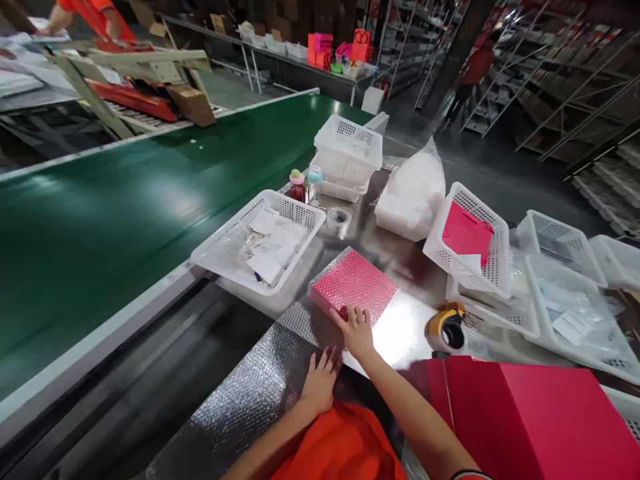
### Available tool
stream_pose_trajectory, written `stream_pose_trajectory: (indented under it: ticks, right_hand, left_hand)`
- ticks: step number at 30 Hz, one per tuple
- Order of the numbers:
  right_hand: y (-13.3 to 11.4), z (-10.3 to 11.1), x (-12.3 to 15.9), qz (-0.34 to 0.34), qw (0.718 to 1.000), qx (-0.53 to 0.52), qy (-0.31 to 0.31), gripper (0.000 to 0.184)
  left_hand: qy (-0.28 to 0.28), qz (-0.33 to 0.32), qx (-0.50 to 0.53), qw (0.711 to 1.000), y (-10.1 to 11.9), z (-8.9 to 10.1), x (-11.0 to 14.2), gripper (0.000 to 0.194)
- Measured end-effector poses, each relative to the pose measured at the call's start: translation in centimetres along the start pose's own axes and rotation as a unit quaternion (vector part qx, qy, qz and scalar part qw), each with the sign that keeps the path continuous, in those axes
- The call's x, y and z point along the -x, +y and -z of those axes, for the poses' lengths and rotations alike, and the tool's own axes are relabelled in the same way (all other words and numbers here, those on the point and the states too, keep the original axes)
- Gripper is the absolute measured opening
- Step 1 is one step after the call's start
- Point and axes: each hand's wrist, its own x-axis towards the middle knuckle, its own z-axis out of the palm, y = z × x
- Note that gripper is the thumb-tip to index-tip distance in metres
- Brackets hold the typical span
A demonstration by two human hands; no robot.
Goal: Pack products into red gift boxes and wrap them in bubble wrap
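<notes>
A pink box (356,283) lies on the metal table, covered by bubble wrap (255,373) that trails down toward me over the table's near edge. My right hand (356,331) rests on the box's near edge, thumb apart and fingers spread over the wrap. Closer to my body, my left hand (321,381) lies flat on the bubble wrap with its fingers stretched out. A small dark red spot shows beside my right fingers; I cannot make out what it is. To the right stands a yellow and black tape dispenser (447,328).
A white basket with papers (257,240) sits left, beside the green conveyor belt (165,193). Behind are a tape roll (339,220), bottles and stacked baskets (349,148). A large red box (530,413) and more baskets (470,237) occupy the right. Co-workers stand farther off.
</notes>
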Motion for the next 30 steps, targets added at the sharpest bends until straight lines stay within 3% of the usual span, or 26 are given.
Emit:
stream_pose_trajectory:
  ticks: [7, 11, 15, 17, 19, 21, 23, 25, 27, 30]
  right_hand:
    - [-1.6, -1.1, 0.3, -0.002, 0.999, -0.021, -0.049, 0.058]
    - [-2.2, 0.7, 0.5, -0.009, 0.993, -0.071, -0.096, 0.054]
    - [-0.5, 2.5, 0.7, -0.039, 0.976, -0.201, -0.077, 0.048]
    - [1.9, 3.0, 1.0, -0.150, 0.956, -0.252, -0.014, 0.038]
    - [5.2, 3.1, 1.8, -0.305, 0.914, -0.262, 0.057, 0.032]
    - [8.6, 2.7, 2.7, -0.420, 0.868, -0.251, 0.089, 0.035]
    - [11.6, 1.7, 3.7, -0.485, 0.836, -0.240, 0.092, 0.039]
    - [13.3, 0.4, 4.7, -0.539, 0.807, -0.226, 0.086, 0.043]
    - [13.5, -1.0, 6.0, -0.589, 0.777, -0.210, 0.075, 0.047]
    - [11.7, -2.8, 7.9, -0.649, 0.734, -0.191, 0.057, 0.055]
  left_hand:
    - [-0.001, 0.001, -0.013, 1.000, -0.3, -0.9, 0.0, 0.085]
    - [0.018, 0.008, -0.038, 0.999, -1.0, -2.4, -0.6, 0.086]
    - [0.070, 0.017, -0.015, 0.997, -2.9, -2.2, -2.3, 0.058]
    - [0.139, 0.039, -0.014, 0.989, -4.1, -1.3, -3.3, 0.048]
    - [0.219, 0.095, -0.039, 0.970, -5.3, -0.3, -4.1, 0.047]
    - [0.258, 0.171, -0.073, 0.948, -6.5, 0.7, -4.4, 0.051]
    - [0.233, 0.226, -0.091, 0.941, -7.5, 1.6, -4.5, 0.060]
    - [0.180, 0.240, -0.094, 0.949, -8.1, 2.2, -4.3, 0.065]
    - [0.144, 0.240, -0.100, 0.955, -8.4, 2.5, -3.8, 0.065]
    - [0.132, 0.244, -0.125, 0.953, -8.7, 2.4, -3.1, 0.063]
